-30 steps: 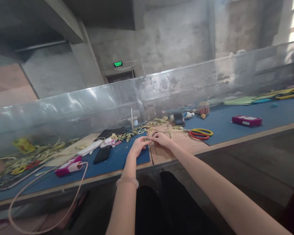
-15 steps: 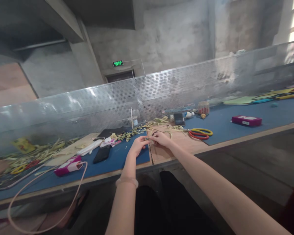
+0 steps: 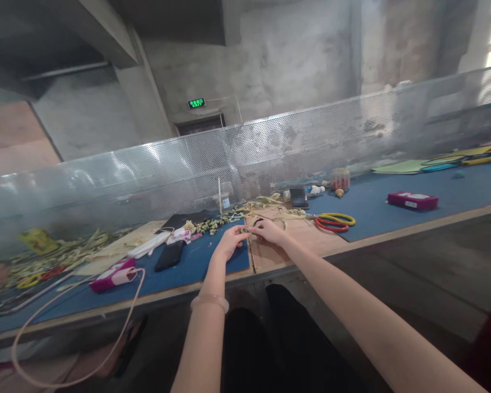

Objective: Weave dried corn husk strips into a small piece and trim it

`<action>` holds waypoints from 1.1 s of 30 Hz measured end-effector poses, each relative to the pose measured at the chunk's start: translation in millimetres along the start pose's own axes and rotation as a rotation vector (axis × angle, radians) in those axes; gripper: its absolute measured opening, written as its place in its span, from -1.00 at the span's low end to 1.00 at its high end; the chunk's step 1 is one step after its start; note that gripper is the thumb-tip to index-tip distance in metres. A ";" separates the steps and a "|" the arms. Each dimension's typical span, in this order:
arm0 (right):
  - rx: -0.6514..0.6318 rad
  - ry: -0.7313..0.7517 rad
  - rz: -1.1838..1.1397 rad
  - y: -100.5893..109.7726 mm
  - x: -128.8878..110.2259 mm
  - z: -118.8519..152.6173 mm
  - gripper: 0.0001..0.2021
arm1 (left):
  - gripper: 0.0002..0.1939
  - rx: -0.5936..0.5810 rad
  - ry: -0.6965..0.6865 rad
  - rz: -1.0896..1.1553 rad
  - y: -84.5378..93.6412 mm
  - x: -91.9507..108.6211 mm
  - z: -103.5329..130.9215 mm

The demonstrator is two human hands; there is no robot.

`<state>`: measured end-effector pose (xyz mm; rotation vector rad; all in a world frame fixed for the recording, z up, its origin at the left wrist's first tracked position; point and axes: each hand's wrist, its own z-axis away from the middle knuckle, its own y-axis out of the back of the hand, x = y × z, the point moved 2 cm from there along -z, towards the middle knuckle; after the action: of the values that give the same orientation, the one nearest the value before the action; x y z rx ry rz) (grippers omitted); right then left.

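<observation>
Barely anything's moved, just the view slightly. Left hand (image 3: pixel 229 243) and right hand (image 3: pixel 270 232) nearly meet, can't tell if fingers grip anything. Scissors (image 3: pixel 331 222) right on the bench (image 3: pixel 393 224).

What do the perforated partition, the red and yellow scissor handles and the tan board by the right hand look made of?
Partition: probably bare metal, shiny; silvery glare and rows of holes suggest it.
Scissor handles: likely smooth plastic or coated metal, from their even, bright colour.
Tan board by the right hand: matt, perhaps wood or cardboard; its colour fits both.
</observation>
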<state>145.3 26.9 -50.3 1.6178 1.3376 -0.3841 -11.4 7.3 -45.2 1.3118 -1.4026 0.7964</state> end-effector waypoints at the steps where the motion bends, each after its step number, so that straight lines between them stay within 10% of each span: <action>1: 0.002 0.008 0.007 0.1 -0.8 0.3 -0.51 | -0.64 -0.004 -0.002 0.000 0.2 -0.4 -0.3; 33: -0.001 -0.021 -0.032 0.7 -4.2 2.9 -0.55 | -0.66 -0.019 0.011 -0.130 -2.5 -2.6 0.6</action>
<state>145.4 22.2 -48.2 1.5886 1.3496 -0.4183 -9.4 7.0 -48.2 1.3673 -1.2984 0.7005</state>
